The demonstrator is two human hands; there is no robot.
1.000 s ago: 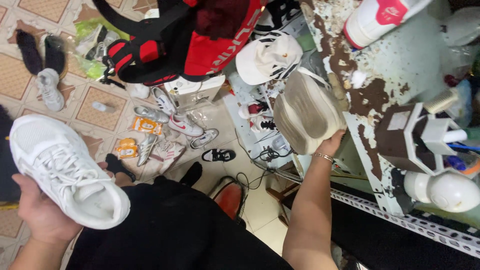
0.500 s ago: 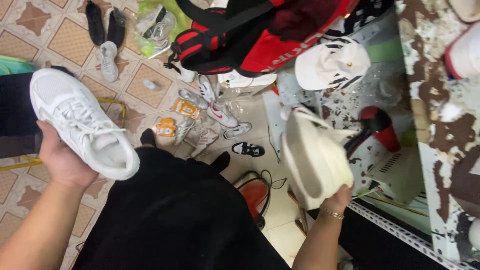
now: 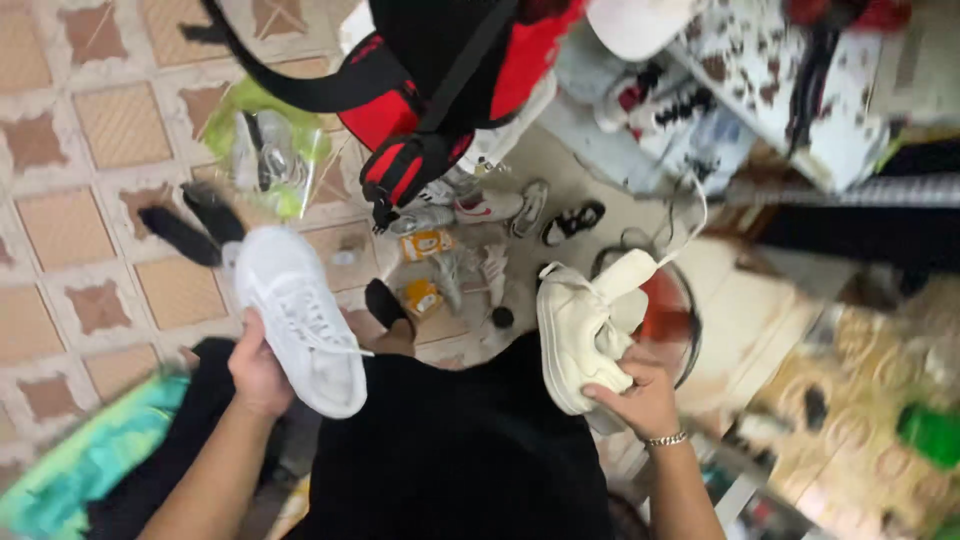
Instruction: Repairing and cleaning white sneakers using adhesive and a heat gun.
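Head view: L hand (image 3: 258,372) grips white sneaker (image 3: 300,318), R hand (image 3: 640,395) grips cream shoe (image 3: 585,335); red-black backpack (image 3: 440,90) hangs above.

Below me on the tiled floor (image 3: 70,230): two small orange rectangular packets (image 3: 425,244), one clear-and-green plastic bag (image 3: 262,150).

A red-and-black backpack (image 3: 440,90) hangs over small shoes (image 3: 480,210) scattered on tiled floor (image 3: 70,230)

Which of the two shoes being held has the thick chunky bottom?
The cream shoe in the right hand. Its sole is thick and blocky, and its tongue flops open. The white sneaker in the left hand is slimmer and laced up.
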